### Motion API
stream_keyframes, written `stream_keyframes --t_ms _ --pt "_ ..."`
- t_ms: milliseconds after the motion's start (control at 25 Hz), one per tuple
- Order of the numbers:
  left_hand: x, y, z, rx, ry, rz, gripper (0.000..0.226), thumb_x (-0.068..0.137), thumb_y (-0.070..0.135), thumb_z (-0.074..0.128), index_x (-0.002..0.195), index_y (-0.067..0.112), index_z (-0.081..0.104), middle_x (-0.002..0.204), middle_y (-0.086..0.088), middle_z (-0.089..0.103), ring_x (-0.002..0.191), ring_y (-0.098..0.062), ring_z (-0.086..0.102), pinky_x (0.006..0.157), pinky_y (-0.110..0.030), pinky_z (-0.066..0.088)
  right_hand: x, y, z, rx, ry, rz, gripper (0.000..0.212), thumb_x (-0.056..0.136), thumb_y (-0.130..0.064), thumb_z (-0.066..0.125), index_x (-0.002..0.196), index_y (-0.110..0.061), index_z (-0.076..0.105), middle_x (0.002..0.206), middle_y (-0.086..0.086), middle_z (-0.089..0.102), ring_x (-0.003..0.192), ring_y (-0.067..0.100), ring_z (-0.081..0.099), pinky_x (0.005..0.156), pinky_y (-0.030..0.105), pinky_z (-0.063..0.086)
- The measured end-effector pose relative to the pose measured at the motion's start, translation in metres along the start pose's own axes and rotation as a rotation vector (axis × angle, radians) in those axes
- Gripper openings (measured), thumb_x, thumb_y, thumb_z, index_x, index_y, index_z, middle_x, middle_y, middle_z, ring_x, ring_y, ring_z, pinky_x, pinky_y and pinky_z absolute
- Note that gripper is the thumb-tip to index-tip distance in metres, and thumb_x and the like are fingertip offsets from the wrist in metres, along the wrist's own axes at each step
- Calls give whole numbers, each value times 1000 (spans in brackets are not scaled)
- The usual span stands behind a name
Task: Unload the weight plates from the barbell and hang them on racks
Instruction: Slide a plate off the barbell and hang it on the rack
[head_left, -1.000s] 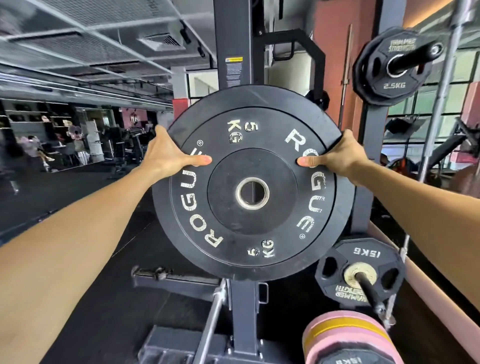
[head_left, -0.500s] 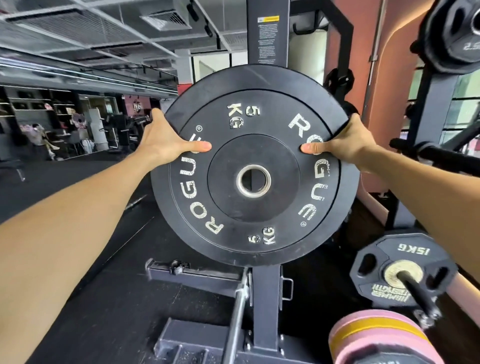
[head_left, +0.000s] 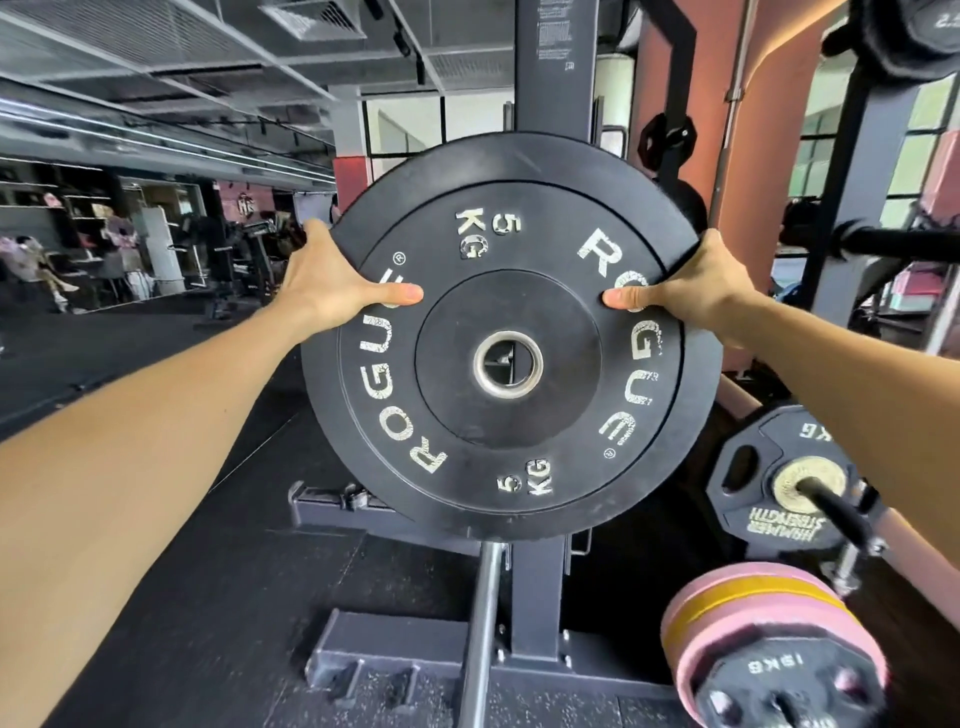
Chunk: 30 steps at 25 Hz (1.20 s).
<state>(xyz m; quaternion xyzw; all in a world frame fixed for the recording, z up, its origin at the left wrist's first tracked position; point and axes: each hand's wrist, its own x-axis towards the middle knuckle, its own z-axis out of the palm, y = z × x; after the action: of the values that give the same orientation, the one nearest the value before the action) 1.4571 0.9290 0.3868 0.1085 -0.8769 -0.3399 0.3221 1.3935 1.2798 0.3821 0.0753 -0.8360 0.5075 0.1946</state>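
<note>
Currently the black 5 kg bumper plate (head_left: 511, 338) is held upright at arm's length, face toward the camera, directly in front of the dark rack upright (head_left: 553, 78). Left hand (head_left: 332, 283) clasps the left rim, thumb flat on the face, fingers hidden behind; right hand (head_left: 691, 291) mirrors it on the right rim. Both grips are closed on the plate; neither is nearer, so the load looks evenly shared.

Key relation: the plate's centre hole (head_left: 508, 364) points forward, away from the hands, toward the upright. Dark structure shows through the bore; whether it is a storage peg cannot be told. Judgement: the next move needs hole and peg brought into line, then a straight push forward.

Lower right: a 15 kg plate (head_left: 769, 478) sits on a peg, apart from the held plate; pink plates (head_left: 753, 618) lie below it.
</note>
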Motion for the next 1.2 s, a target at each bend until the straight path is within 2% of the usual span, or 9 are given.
stream_keyframes --t_ms 120,240,320,440,520,600,720,960,1200 --pt "-36 -40 8 -9 3 12 111 46 61 91 128 11 36 131 -6 52 118 -25 50 87 -36 43 -41 24 23 -4 14 4 105 39 -45 97 125 -19 42 120 -3 57 109 19 55 94 37 48" --pt "-75 -86 20 -28 8 32 116 38 67 90 127 14 36 132 -4 52 123 -26 49 99 -44 46 -83 61 51 -20 37 -11 109 32 -49 97 124 -21 44 119 -3 59 110 19 57 96 40 50" --pt "-100 -117 32 -39 12 49 116 35 69 90 125 16 37 132 -3 52 124 -26 49 101 -46 46 -108 85 68 -23 45 -13 111 29 -51 96 122 -22 44 117 -4 59 109 20 58 96 42 50" --pt "-137 -159 55 -64 23 67 111 37 66 91 121 17 38 130 -1 54 123 -24 50 99 -42 46 -144 125 90 -39 47 -23 109 29 -52 96 120 -23 44 116 -5 57 108 20 57 96 42 50" --pt "-162 -188 72 -73 23 72 114 37 67 90 125 16 38 132 0 53 124 -23 48 99 -40 45 -169 150 105 -54 51 -33 111 33 -52 95 126 -22 43 117 -5 55 108 19 55 93 38 48" --pt "-186 -219 85 -74 25 76 119 34 71 89 127 15 39 132 0 53 124 -22 49 100 -40 45 -195 174 119 -62 44 -39 111 37 -50 95 129 -21 41 117 -6 52 107 19 52 91 36 46" --pt "-217 -250 102 -69 13 71 123 32 73 88 127 15 38 132 -1 54 123 -24 50 100 -43 46 -232 207 135 -41 47 -20 106 35 -49 95 123 -24 42 117 -6 54 106 18 54 93 37 47" --pt "-278 -300 123 -46 -45 40 111 42 63 91 125 14 37 132 -3 54 120 -25 52 86 -35 44 -295 262 165 -50 21 33 100 44 -44 95 125 -21 42 114 -5 52 102 17 50 85 31 42" --pt "-309 -352 155 -53 -108 -20 104 41 62 93 116 17 37 125 -1 54 115 -25 53 86 -39 47 -317 310 196 -82 -19 87 102 38 -46 96 120 -21 42 116 -3 54 106 20 53 88 34 46"
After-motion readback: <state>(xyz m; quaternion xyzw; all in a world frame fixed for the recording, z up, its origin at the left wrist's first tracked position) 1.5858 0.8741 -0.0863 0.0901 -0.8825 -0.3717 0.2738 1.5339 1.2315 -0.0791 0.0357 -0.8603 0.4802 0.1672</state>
